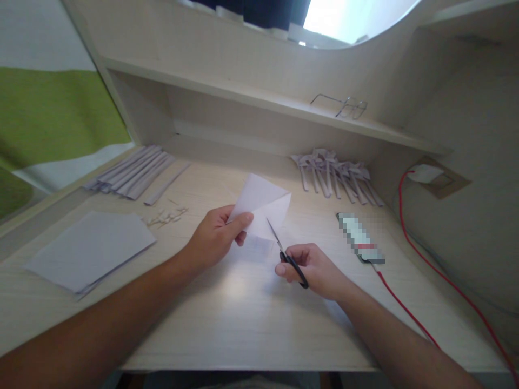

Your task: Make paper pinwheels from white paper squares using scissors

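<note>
1. The left hand [217, 235] pinches a folded white paper [263, 205] between thumb and fingers, holding it tilted above the desk [243, 319].
2. The right hand [314, 270] has its fingers curled closed through the black handles of the scissors [286, 254], blades pointing up at the paper's lower edge.
3. One sheet is held and one pair of scissors.
4. A stack of paper [91, 251] lies left, paper strips [133, 173] behind it, folded pieces [336, 175] right, near a phone [360, 237] on a red cable [409, 313].
</note>
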Demonstrator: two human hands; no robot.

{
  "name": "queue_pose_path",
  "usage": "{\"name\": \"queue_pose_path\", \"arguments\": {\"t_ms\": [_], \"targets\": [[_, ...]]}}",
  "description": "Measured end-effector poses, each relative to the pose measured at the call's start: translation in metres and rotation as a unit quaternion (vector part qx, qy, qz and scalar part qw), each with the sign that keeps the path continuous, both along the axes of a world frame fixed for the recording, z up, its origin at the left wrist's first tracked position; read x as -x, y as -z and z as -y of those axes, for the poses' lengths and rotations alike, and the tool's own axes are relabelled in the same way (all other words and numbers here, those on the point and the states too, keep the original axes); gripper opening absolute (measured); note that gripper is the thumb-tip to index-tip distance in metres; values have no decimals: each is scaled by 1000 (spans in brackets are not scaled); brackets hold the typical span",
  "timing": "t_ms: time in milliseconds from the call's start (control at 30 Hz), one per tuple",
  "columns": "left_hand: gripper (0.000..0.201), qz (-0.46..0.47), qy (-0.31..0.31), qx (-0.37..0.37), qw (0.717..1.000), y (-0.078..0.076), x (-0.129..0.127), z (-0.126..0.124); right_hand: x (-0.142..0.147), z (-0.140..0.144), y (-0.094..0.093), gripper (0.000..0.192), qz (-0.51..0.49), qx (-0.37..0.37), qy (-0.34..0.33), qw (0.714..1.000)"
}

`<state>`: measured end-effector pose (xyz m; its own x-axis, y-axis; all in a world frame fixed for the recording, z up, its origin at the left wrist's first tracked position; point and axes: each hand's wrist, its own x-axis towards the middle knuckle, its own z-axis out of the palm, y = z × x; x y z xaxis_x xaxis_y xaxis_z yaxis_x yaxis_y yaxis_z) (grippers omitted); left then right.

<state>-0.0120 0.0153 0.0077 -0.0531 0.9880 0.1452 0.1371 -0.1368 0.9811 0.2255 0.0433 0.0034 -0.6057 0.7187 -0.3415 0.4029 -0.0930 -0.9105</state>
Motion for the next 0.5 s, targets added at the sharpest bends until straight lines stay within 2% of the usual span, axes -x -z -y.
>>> {"name": "queue_pose_path", "arguments": {"t_ms": [500], "targets": [[37, 6, 5, -1, 1000, -3, -2, 0, 0, -1, 1, 50, 4, -26, 17, 999]]}}
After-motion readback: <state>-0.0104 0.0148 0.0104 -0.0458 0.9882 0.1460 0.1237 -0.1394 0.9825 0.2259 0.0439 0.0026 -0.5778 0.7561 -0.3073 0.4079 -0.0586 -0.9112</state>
